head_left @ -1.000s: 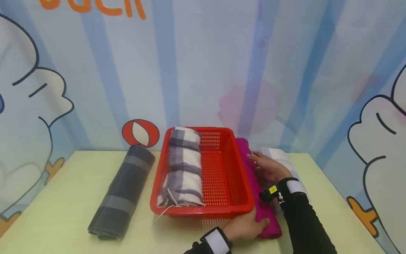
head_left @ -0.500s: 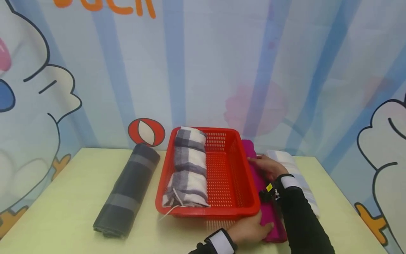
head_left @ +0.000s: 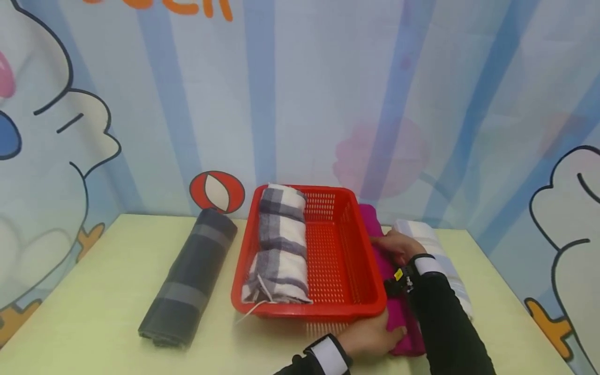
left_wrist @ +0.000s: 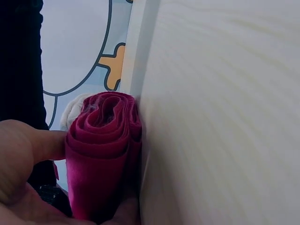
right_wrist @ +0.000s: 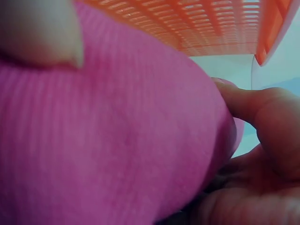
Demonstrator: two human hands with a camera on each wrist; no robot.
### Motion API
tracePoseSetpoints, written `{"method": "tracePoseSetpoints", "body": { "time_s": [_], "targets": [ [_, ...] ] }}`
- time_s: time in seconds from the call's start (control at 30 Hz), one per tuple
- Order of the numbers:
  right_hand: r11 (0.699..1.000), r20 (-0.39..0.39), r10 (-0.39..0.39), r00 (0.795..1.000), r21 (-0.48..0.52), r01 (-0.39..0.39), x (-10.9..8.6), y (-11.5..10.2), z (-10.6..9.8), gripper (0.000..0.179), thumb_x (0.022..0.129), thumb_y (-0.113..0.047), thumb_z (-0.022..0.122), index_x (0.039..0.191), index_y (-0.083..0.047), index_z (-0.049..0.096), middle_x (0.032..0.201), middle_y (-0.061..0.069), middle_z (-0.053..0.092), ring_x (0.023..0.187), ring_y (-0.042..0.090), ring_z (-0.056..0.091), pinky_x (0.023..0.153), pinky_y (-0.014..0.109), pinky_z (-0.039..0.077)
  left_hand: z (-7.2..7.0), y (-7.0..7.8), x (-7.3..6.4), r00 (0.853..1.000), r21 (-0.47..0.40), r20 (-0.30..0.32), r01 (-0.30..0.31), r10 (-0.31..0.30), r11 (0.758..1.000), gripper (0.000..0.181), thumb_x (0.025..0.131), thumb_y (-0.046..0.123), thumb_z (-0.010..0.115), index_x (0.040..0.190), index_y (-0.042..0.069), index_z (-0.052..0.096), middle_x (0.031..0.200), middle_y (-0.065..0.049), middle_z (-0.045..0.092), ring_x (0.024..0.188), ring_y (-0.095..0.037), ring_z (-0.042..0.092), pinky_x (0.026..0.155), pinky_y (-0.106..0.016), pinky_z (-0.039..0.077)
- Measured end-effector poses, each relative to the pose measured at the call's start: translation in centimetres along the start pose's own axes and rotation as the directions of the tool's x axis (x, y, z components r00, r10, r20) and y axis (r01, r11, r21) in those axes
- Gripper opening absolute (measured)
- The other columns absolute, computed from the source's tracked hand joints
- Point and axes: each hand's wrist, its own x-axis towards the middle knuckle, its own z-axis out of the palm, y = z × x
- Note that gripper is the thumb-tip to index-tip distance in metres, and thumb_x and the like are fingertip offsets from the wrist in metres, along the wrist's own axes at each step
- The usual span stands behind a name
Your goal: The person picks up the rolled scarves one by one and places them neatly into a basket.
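Head view, left to right, 12 = far edge of table. Dark grey roll at 9 o'clock of the red basket, which contains a plaid roll along its left side. Left hand at the basket's 5 o'clock, gripping the near end of the magenta roll. Magenta roll: just beside the basket at its 3 o'clock, long axis 11 to 5. Right hand holds the far half from its right side; both hands in contact, neither nearer. White striped roll beyond, at 2 o'clock.

Left wrist view adds what head view hides: the coiled end, thumb at its 9, fingers tucked under at 6. Right wrist view: basket wall at 12, right fingers curled against the roll at 3–4. Lift off table: cannot tell.
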Motion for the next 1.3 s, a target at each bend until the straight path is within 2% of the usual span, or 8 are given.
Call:
{"method": "tracePoseSetpoints", "body": {
  "time_s": [0.27, 0.5, 0.67, 0.8, 0.97, 1.07, 1.2, 1.3],
  "targets": [
    [0.996, 0.032, 0.021, 0.999, 0.091, -0.024, -0.2, 0.8, -0.5, 0.028, 0.093, -0.021, 0.062, 0.102, 0.003, 0.051, 0.075, 0.001, 0.057, 0.067, 0.014, 0.061, 0.064, 0.03, 0.058, 0.4, 0.1, 0.2, 0.998, -0.076, 0.031, -0.056, 0.059, 0.996, 0.045, 0.096, 0.024, 0.061, 0.135, 0.008, 0.044, 0.091, 0.002, 0.049, 0.077, -0.008, 0.047, 0.07, -0.019, 0.041],
    [0.968, 0.023, 0.028, 0.999, 0.248, -0.033, -0.5, 0.6, -1.0, 0.083, 0.089, -0.016, 0.067, 0.15, 0.003, 0.015, 0.112, 0.012, 0.053, 0.085, 0.021, 0.064, 0.08, 0.04, 0.06, 0.3, 0.0, 0.8, 0.991, -0.088, 0.031, -0.124, 0.127, 0.988, 0.055, 0.095, 0.021, 0.063, 0.142, 0.007, 0.038, 0.097, 0.004, 0.049, 0.084, -0.004, 0.047, 0.079, -0.016, 0.04],
    [0.942, 0.051, 0.044, 0.998, 0.33, -0.058, -1.3, 0.6, -1.6, 0.062, 0.089, -0.023, 0.07, 0.137, -0.002, 0.037, 0.105, 0.007, 0.066, 0.091, 0.023, 0.068, 0.086, 0.043, 0.059, 0.6, 0.2, 0.7, 0.993, -0.114, 0.027, -0.113, 0.117, 0.987, 0.042, 0.094, 0.017, 0.064, 0.131, 0.01, 0.045, 0.095, 0.006, 0.054, 0.079, -0.002, 0.05, 0.076, -0.016, 0.043],
    [0.931, 0.068, 0.037, 0.997, 0.359, -0.059, -2.1, 0.1, -2.1, 0.061, 0.089, -0.029, 0.071, 0.134, -0.008, 0.037, 0.108, 0.005, 0.064, 0.099, 0.026, 0.065, 0.089, 0.043, 0.057, 0.6, 0.3, 0.5, 0.997, -0.077, 0.004, -0.08, 0.08, 0.994, 0.039, 0.094, 0.019, 0.065, 0.128, 0.009, 0.048, 0.094, 0.005, 0.056, 0.082, -0.004, 0.053, 0.079, -0.018, 0.046],
    [0.934, 0.051, 0.03, 0.998, 0.354, -0.047, -2.9, -1.2, -2.4, 0.07, 0.089, -0.032, 0.071, 0.14, -0.009, 0.029, 0.118, 0.009, 0.056, 0.107, 0.028, 0.06, 0.089, 0.044, 0.057, 0.2, 0.3, 0.3, 0.999, -0.001, -0.024, -0.048, 0.048, 0.999, 0.063, 0.094, 0.023, 0.065, 0.147, 0.001, 0.038, 0.131, -0.004, 0.059, 0.114, -0.01, 0.057, 0.102, -0.025, 0.045],
    [0.935, 0.025, 0.022, 0.999, 0.353, -0.03, -3.3, -1.7, -2.6, 0.071, 0.091, -0.035, 0.068, 0.142, -0.008, 0.026, 0.121, 0.01, 0.052, 0.108, 0.028, 0.058, 0.088, 0.042, 0.057, -0.1, 0.4, 0.3, 0.997, 0.014, -0.052, -0.057, 0.058, 0.998, 0.077, 0.094, 0.023, 0.066, 0.156, 0.004, 0.024, 0.157, -0.006, 0.037, 0.135, -0.015, 0.044, 0.116, -0.03, 0.036],
    [0.933, 0.009, 0.019, 1.0, 0.359, -0.021, -3.8, -1.6, -2.6, 0.071, 0.093, -0.035, 0.066, 0.143, -0.006, 0.025, 0.122, 0.009, 0.049, 0.109, 0.027, 0.055, 0.087, 0.04, 0.057, 0.0, 0.3, 0.2, 0.992, 0.021, -0.088, -0.089, 0.091, 0.996, 0.084, 0.092, 0.02, 0.067, 0.158, 0.007, 0.017, 0.163, -0.007, 0.021, 0.141, -0.018, 0.036, 0.119, -0.031, 0.031],
    [0.935, 0.008, 0.014, 1.0, 0.354, -0.016, -4.1, -1.1, -2.5, 0.069, 0.094, -0.034, 0.066, 0.142, -0.006, 0.026, 0.122, 0.009, 0.048, 0.109, 0.026, 0.055, 0.087, 0.039, 0.057, 0.4, 0.1, -0.1, 0.991, 0.036, -0.09, -0.099, 0.102, 0.994, 0.083, 0.091, 0.02, 0.068, 0.157, 0.006, 0.02, 0.162, -0.007, 0.025, 0.139, -0.017, 0.038, 0.117, -0.029, 0.033]
  ]
}}
